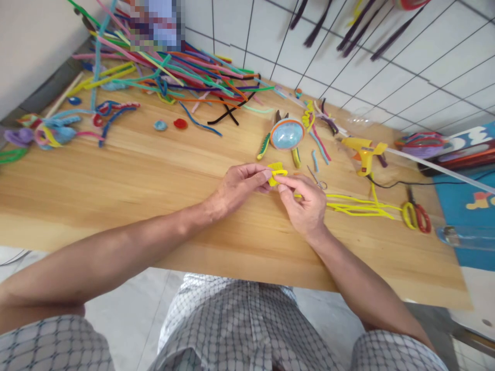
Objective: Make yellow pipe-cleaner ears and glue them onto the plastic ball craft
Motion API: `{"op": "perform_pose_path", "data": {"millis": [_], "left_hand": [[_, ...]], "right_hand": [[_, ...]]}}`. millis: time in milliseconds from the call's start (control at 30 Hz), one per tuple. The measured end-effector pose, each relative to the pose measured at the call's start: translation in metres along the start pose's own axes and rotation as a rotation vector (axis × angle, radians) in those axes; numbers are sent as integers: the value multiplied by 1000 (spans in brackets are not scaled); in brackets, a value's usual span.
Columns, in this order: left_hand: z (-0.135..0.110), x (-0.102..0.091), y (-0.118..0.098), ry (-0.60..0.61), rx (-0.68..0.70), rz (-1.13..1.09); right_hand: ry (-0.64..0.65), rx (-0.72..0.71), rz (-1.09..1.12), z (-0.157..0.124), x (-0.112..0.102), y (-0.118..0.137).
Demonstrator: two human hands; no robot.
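Observation:
Between both hands, just above the wooden table [162,180], is a small yellow piece of bent pipe cleaner [277,174] with a loop at its front. My left hand [247,181] pinches it from the left between thumb and fingers. My right hand [305,201] closes on its right side with thumb and index finger. Several straight yellow pipe cleaners [359,205] lie on the table to the right of my right hand. Small scissors [318,178] lie just beyond that hand, partly hidden. Pliers [263,146] rest behind, their middle under a round orange-rimmed dish [287,134].
A large heap of coloured pipe cleaners [185,72] covers the back left. Finished-looking fuzzy figures [58,131] sit at far left. At right lie a yellow glue gun [362,152] with a black cord and red-and-yellow-handled scissors [416,216]. A tiled wall [263,36] bounds the back.

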State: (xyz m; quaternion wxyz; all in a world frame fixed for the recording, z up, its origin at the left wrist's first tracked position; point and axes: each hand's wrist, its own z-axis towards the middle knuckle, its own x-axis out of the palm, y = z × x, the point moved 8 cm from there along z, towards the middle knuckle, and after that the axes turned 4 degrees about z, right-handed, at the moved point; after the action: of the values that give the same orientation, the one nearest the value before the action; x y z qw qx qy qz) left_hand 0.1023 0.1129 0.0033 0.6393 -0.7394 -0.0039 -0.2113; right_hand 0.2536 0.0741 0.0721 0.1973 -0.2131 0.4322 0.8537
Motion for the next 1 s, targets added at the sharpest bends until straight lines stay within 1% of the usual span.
{"op": "perform_pose_path", "data": {"millis": [133, 267, 333, 467, 633, 833, 933, 1000], "left_hand": [[1, 1, 3, 1, -21, -25], [2, 0, 6, -5, -43, -51], [2, -1, 7, -17, -53, -51], [1, -3, 7, -52, -71, -28], [2, -2, 6, -49, -67, -3], [0, -1, 2, -28, -17, 45], [0, 1, 2, -5, -17, 46], [0, 3, 4, 10, -47, 16]], "right_hand": [[4, -15, 21, 1, 0, 0], [29, 20, 83, 0, 4, -3], [20, 69, 136, -1, 5, -7], [-22, 231, 266, -6, 7, -21], [-21, 374, 391, -7, 11, -31], [70, 461, 347, -8, 18, -33], [80, 475, 317, -8, 17, -33], [71, 484, 312, -7, 16, -34]]}}
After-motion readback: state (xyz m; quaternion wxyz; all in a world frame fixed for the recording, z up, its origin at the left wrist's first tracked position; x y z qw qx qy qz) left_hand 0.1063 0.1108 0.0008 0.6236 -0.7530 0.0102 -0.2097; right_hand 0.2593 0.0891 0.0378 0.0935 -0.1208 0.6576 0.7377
